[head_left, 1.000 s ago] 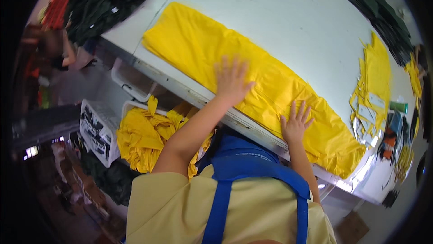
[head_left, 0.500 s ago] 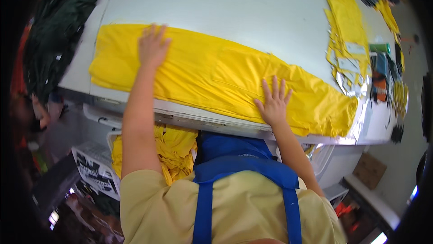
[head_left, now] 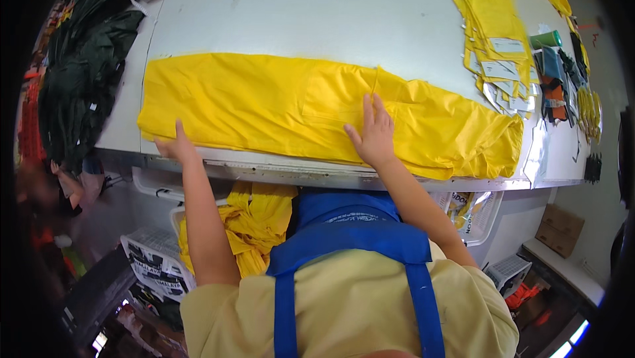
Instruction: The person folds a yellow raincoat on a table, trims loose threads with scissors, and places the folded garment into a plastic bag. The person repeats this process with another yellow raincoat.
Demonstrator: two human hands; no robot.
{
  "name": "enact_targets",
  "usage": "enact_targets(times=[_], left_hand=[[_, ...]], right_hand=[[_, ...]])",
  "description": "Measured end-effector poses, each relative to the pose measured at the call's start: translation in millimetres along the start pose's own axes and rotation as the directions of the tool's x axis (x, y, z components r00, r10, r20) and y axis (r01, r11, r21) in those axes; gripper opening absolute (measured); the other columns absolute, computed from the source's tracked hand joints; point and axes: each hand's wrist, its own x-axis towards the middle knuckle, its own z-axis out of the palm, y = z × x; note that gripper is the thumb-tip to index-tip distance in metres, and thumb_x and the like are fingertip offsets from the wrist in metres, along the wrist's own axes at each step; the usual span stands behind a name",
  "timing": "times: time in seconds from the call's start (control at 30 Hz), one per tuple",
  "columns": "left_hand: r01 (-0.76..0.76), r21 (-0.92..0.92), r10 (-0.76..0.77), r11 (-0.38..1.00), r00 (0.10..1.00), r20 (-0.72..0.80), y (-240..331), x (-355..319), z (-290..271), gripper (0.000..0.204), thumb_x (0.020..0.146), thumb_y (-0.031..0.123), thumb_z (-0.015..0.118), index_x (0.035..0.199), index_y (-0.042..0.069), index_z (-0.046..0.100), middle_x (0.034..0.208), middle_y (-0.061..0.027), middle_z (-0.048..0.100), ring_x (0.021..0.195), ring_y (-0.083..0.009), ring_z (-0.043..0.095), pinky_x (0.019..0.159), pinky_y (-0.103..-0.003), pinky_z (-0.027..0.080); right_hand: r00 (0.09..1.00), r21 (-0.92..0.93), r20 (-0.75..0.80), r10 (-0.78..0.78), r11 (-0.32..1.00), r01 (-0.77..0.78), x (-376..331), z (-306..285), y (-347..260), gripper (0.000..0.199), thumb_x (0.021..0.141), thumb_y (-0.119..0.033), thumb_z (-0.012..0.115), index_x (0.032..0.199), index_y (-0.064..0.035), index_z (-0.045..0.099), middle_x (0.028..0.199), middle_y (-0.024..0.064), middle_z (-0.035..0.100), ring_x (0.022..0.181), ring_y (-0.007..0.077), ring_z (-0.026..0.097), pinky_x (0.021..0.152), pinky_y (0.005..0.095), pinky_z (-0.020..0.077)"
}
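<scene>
The long yellow woven cloth garment is being spread flat along the near edge of the pale grey table, across the middle of the frame. Compared with half a second ago, the left hand is being drawn back from the top of the cloth to its lower left corner, at the table's front edge, where it is lying open with the fingers resting on the hem rather than closed round it. The right hand is being kept flat and open on the cloth, right of centre, just below a stitched pocket-like patch; nothing is being gripped by it. The cloth is now being seen smoother and more squarely laid than a second ago, when it was lying slanted and more rumpled; wrinkles are being left mainly toward its right end. This is being judged as smoothing well advanced, with the right part still to be flattened.

At the upper right, a stack of cut yellow fabric pieces is lying on the table, well apart from the hands. At the left edge, a heap of dark green cloth is hanging. Below the table, a crumpled yellow bundle is sitting in a bin.
</scene>
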Motion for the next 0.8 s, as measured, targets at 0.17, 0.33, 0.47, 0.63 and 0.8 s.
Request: enact_targets(times=[0.17, 0.33, 0.47, 0.63, 0.8], left_hand=[[0.439, -0.440, -0.390, 0.783, 0.899, 0.200, -17.5, -36.0, -30.4, 0.063, 0.089, 0.017, 0.065, 0.138, -0.002, 0.032, 0.133, -0.0203, 0.043, 0.120, -0.0304, 0.047, 0.097, -0.044, 0.046], [0.674, -0.502, -0.535, 0.542, 0.737, 0.412, -32.9, -4.2, -24.4, 0.033, 0.090, 0.011, 0.060, 0.120, 0.000, 0.052, 0.120, -0.0131, 0.057, 0.112, -0.0285, 0.055, 0.094, -0.044, 0.048], [0.691, -0.530, -0.410, 0.491, 0.720, 0.560, -38.6, 24.4, -28.6, 0.030, 0.084, 0.005, 0.061, 0.113, 0.002, 0.056, 0.116, -0.0092, 0.060, 0.108, -0.0279, 0.057, 0.092, -0.044, 0.048], [0.381, -0.683, 0.052, 0.623, 0.852, 0.522, 97.1, -30.5, -28.1, 0.051, 0.080, 0.010, 0.058, 0.130, 0.004, 0.047, 0.125, -0.0119, 0.054, 0.117, -0.0297, 0.050, 0.100, -0.044, 0.042], [0.163, -0.770, 0.658, 0.617, 0.429, 0.618, 281.0, -200.0, 9.5, 0.048, 0.078, 0.010, 0.059, 0.125, 0.004, 0.049, 0.115, -0.0113, 0.057, 0.107, -0.0263, 0.057, 0.094, -0.041, 0.046]], right_hand=[[0.992, -0.293, -0.094, -0.084, 0.955, 0.053, 47.0, 8.4, 12.5, 0.081, 0.088, -0.056, 0.048, 0.144, -0.0012, 0.027, 0.152, 0.0189, 0.020, 0.142, 0.0355, 0.015, 0.114, 0.0496, 0.0104], [0.998, -0.349, -0.013, -0.067, 0.935, 0.059, 39.1, 14.7, 19.2, 0.082, 0.089, -0.056, 0.046, 0.145, 0.0002, 0.023, 0.153, 0.0189, 0.018, 0.142, 0.0354, 0.012, 0.114, 0.0501, 0.0089], [0.989, -0.180, -0.104, -0.108, 0.980, 0.088, 28.6, 12.9, -8.8, 0.088, 0.089, -0.056, 0.047, 0.145, 0.0049, 0.017, 0.152, 0.0258, 0.013, 0.142, 0.0400, 0.009, 0.114, 0.0511, 0.0085], [0.945, -0.017, 0.181, -0.274, 0.959, 0.282, -30.4, 13.0, -2.0, 0.119, 0.067, -0.072, 0.061, 0.142, 0.0097, 0.017, 0.149, 0.0319, 0.012, 0.140, 0.0447, 0.010, 0.114, 0.0498, 0.0074], [0.902, 0.092, 0.127, -0.412, 0.910, 0.403, -41.6, 7.7, 10.4, 0.122, 0.061, -0.068, 0.068, 0.140, 0.0116, 0.021, 0.147, 0.0333, 0.017, 0.140, 0.0443, 0.011, 0.115, 0.0480, 0.0077]])
